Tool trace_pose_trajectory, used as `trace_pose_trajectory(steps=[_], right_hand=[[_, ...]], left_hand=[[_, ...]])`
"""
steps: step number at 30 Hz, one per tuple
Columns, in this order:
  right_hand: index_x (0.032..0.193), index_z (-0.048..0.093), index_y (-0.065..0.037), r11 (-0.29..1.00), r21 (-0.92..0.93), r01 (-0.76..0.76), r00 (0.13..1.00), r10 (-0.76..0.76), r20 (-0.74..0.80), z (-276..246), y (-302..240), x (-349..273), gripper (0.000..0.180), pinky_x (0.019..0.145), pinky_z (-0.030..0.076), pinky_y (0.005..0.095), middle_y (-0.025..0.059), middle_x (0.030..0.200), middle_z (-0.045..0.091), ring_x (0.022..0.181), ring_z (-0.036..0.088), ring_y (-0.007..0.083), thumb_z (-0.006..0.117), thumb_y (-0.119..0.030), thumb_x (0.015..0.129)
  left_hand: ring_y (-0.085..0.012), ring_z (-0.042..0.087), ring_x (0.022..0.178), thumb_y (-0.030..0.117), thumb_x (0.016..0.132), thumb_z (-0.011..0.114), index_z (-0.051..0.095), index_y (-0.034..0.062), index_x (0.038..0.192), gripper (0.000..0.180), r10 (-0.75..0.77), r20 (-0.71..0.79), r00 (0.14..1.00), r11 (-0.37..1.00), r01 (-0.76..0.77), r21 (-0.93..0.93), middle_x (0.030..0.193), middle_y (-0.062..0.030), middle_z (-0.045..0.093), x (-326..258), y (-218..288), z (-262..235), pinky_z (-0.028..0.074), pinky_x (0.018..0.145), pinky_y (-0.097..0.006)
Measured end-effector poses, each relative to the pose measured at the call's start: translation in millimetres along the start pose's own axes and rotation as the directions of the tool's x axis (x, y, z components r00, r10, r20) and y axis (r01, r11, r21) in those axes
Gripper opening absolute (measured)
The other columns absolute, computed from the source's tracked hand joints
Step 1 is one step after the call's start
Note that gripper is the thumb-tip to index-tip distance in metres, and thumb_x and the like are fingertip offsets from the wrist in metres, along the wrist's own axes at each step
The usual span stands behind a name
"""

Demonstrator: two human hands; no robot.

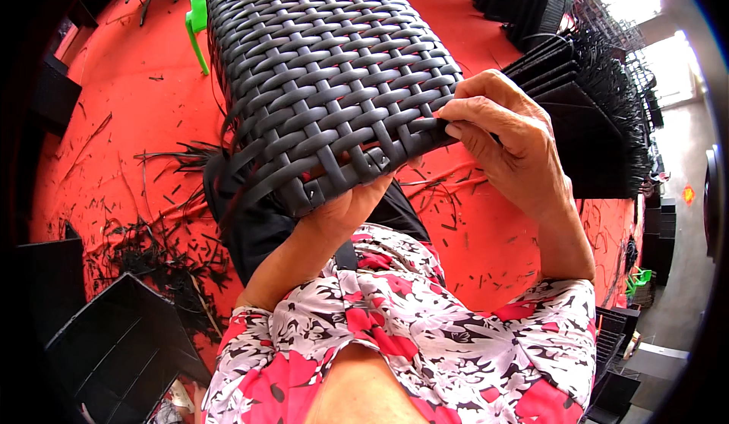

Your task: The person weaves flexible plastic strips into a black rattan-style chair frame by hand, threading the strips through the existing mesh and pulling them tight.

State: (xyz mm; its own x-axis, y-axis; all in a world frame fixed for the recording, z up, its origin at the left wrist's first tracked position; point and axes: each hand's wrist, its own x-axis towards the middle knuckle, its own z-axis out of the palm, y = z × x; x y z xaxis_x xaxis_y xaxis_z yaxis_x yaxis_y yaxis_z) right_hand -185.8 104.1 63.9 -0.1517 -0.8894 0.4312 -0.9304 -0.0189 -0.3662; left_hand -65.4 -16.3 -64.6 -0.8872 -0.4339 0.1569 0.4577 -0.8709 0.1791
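In front of me a black woven wicker panel [326, 67] slopes away, its flat plastic strands crossing over and under. At its near right edge my right hand [516, 132] is closed, with thumb and forefinger pinching a dark wicker strand [425, 124]. My left hand [353, 205] reaches beneath the near edge, touching the panel from below; most of its fingers are hidden there. Along that edge the weave has small gaps and folded strand ends [372, 162]. Several loose strands [243, 177] curl off the near left corner.
Scraps of black strand [163, 261] litter the red floor [486, 249]. Stacked black woven pieces [585, 120] stand at the right. A black panel [125, 348] lies at the lower left. A green plastic chair [196, 18] is beyond the panel's left side.
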Motion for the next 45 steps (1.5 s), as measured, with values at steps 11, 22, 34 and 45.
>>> trace_pose_trajectory(steps=[11, 22, 34, 45], right_hand=[[0.083, 0.049, -0.002, 0.994, -0.104, 0.032, 0.979, -0.01, 0.202, -6.2, -11.6, 16.7, 0.019, 0.069, 0.043, 0.0385, 0.0124, 0.085, 0.05, 0.079, 0.053, 0.0331, 0.066, -0.005, 0.077], [0.093, 0.062, -0.004, 0.972, -0.018, 0.232, 0.955, -0.225, 0.192, 3.2, -16.2, 26.3, 0.02, 0.058, 0.047, 0.0356, 0.0095, 0.084, 0.057, 0.07, 0.059, 0.0275, 0.071, -0.006, 0.076], [0.089, 0.062, -0.002, 0.979, 0.023, 0.202, 0.967, -0.204, 0.153, 7.7, -14.2, 27.2, 0.013, 0.057, 0.046, 0.0333, 0.0089, 0.078, 0.055, 0.067, 0.057, 0.0251, 0.069, -0.004, 0.078], [0.088, 0.064, 0.0, 0.977, 0.126, 0.17, 0.98, -0.181, 0.079, 10.5, -10.7, 21.5, 0.009, 0.058, 0.044, 0.0309, 0.0083, 0.077, 0.054, 0.067, 0.056, 0.0219, 0.068, -0.003, 0.08]], left_hand=[[-0.0284, 0.051, 0.121, 0.045, 0.082, 0.069, 0.049, 0.0139, 0.133, 0.063, -0.005, 0.004, 1.0, 1.0, 0.005, -0.006, 0.135, -0.0091, 0.052, -11.6, 8.9, 0.3, 0.051, 0.086, -0.045], [-0.0289, 0.05, 0.123, 0.049, 0.084, 0.065, 0.047, 0.0134, 0.135, 0.065, 0.002, 0.113, 0.994, 1.0, -0.005, 0.024, 0.136, -0.0094, 0.051, -17.3, 9.6, -6.0, 0.047, 0.092, -0.051], [-0.0245, 0.051, 0.122, 0.045, 0.082, 0.069, 0.048, 0.0174, 0.134, 0.063, -0.03, 0.097, 0.995, 0.999, 0.028, 0.018, 0.136, -0.006, 0.051, -15.4, 10.5, -3.4, 0.049, 0.09, -0.048], [-0.025, 0.051, 0.12, 0.049, 0.089, 0.058, 0.047, 0.0145, 0.135, 0.058, 0.068, 0.09, 0.994, 0.988, -0.079, 0.134, 0.138, -0.0077, 0.049, -11.7, 6.7, 2.4, 0.049, 0.084, -0.047]])
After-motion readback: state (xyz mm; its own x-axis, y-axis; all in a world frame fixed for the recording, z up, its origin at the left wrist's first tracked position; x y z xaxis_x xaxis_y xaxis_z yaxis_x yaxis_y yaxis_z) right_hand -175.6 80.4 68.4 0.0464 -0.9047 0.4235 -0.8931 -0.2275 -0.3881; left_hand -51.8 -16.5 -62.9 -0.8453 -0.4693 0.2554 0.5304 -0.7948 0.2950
